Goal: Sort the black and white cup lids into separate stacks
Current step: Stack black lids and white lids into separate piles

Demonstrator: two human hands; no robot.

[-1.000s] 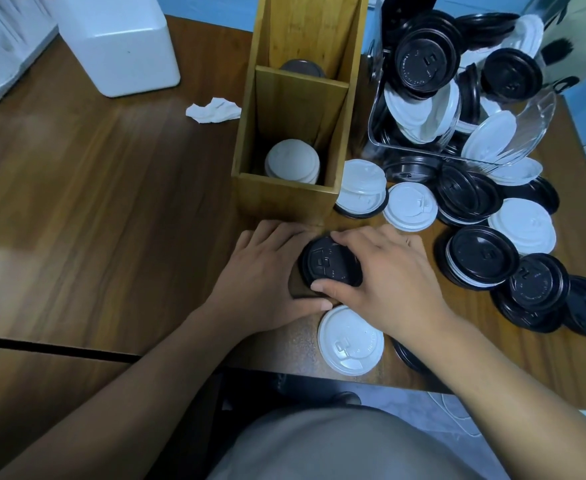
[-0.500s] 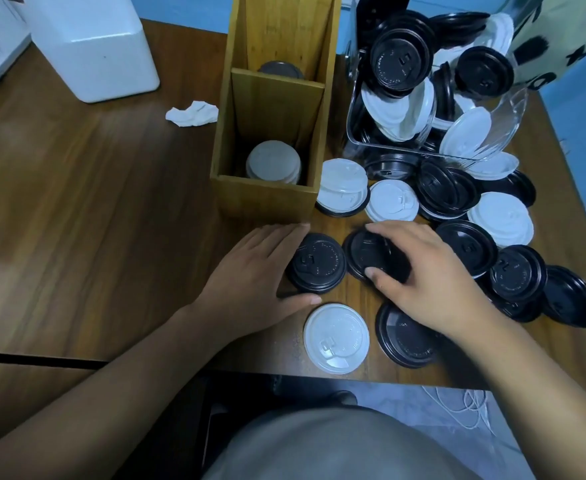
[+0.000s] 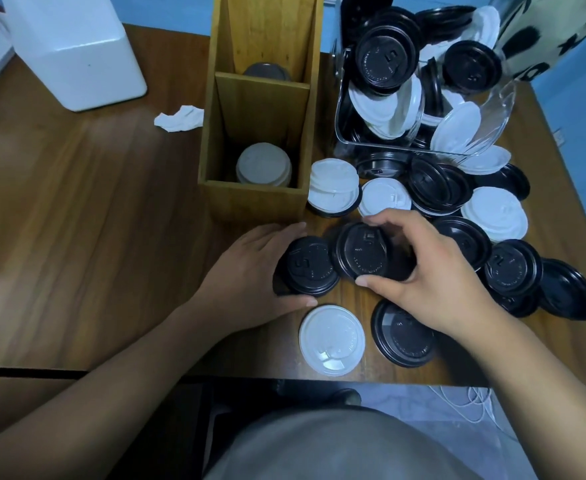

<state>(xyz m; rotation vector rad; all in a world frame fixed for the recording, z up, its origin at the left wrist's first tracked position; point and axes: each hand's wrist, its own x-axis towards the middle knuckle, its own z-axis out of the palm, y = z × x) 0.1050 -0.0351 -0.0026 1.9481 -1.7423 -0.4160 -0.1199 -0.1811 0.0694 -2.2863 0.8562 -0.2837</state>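
A black lid (image 3: 362,251) sat tilted in the right hand (image 3: 433,271), pinched across its rim between the thumb at its lower edge and the fingers at its upper edge, at the centre of the frame. Just to its left, touching or nearly so, stood a short black stack (image 3: 308,266) on the table (image 3: 77,237), cupped from the left by the left hand (image 3: 250,275), whose thumb and fingers curved round the stack's rim. The coming move likely turned on this: the held lid lay immediately right of the stack, so the right hand needed only a short carry leftward, levelling the lid over it. A lone white lid (image 3: 332,340) lay below both hands, near the table's edge. At upper centre stood a wooden box (image 3: 253,199) with white lids in its near compartment. A mixed pile (image 3: 492,216) spread to the right, below a clear bin (image 3: 423,81) also full of lids.
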